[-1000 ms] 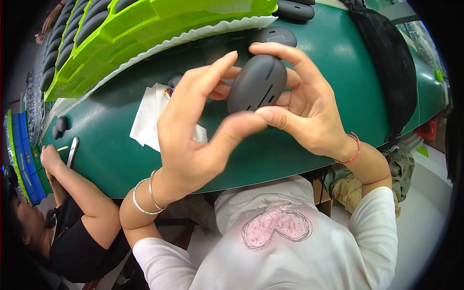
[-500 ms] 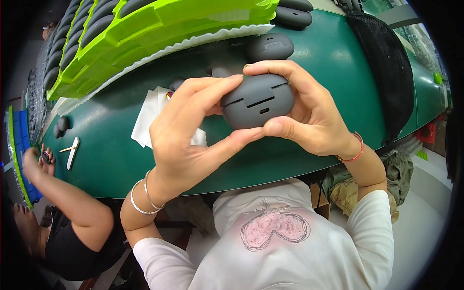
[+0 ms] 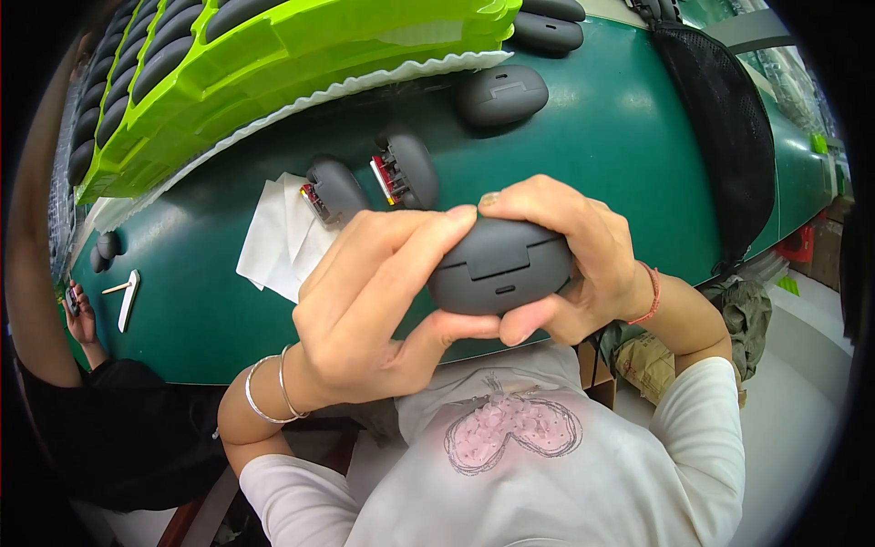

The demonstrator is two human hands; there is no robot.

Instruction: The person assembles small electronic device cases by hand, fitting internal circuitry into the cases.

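A closed dark grey earbud charging case point(image 3: 499, 269) is held between both hands, close in front of my chest. My left hand point(image 3: 369, 305) grips its left end, fingers on top and thumb underneath. At the other end, my right hand point(image 3: 588, 260) has its fingers over the top and its thumb at the lower edge. A small oval port and a stepped hinge seam face me. Beyond my left hand lie two more dark grey pieces, one case-like part point(image 3: 337, 190) and a second case-like part point(image 3: 415, 169), with red and yellow bits showing.
White cloth point(image 3: 281, 237) lies on the green table point(image 3: 629, 155). A lime tray point(image 3: 301, 68) of dark cases fills the far left. Another case point(image 3: 501, 96) sits ahead, beside stacked ones point(image 3: 547, 35). A black mesh bag point(image 3: 711, 128) lies right. A co-worker's hand point(image 3: 82, 314) is at far left.
Both hands have brought the case down toward my chest, tilting it slightly. The two dark pieces behind my left hand now show fully. The co-worker's raised arm has shifted at the left.
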